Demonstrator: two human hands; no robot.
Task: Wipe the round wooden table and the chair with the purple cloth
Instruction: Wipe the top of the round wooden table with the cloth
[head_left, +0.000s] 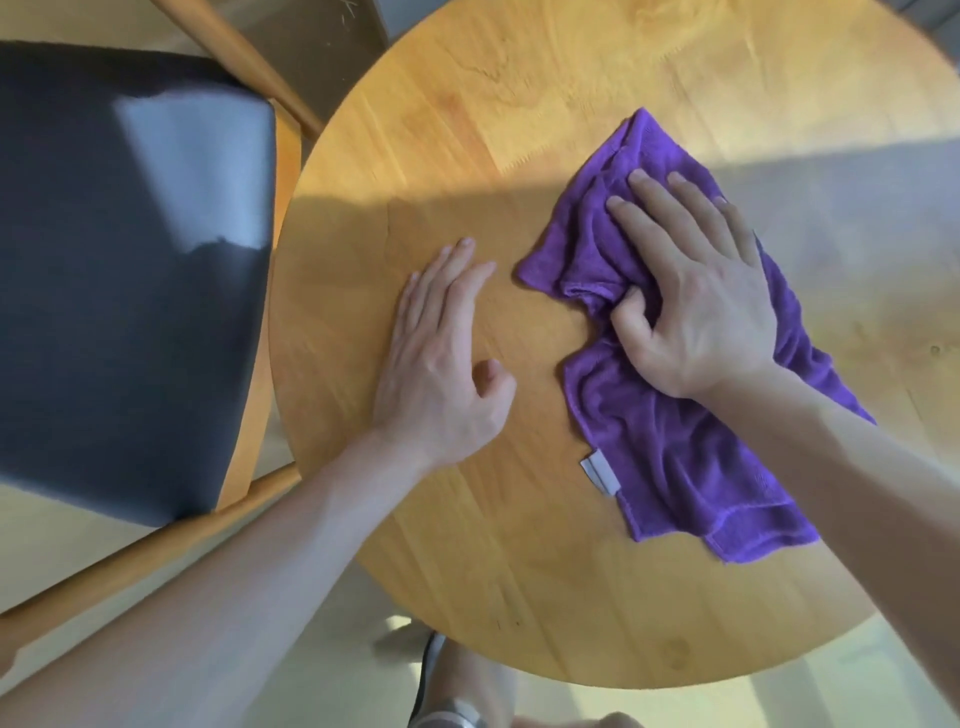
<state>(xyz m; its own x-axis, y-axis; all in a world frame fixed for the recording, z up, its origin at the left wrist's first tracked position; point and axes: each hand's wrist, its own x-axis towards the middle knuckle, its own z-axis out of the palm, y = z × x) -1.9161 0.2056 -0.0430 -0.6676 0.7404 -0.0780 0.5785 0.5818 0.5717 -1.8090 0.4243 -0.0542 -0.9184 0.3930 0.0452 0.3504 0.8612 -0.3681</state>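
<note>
Purple cloth (670, 415) pressed on wooden counter (467, 545) at 3 o'clock, right hand (696, 306) fingers partly grasping it; left hand (441, 353) flat, released; mid-wipe probably, chair (130, 286) at 9 o'clock seemingly still to do

A pale, light-coloured floor (727, 706) shows along the bottom of the frame and at the upper left. A band of sunlight falls across the upper half, with soft shadow below. A darker brown patch (317, 47) lies at top centre.
</note>
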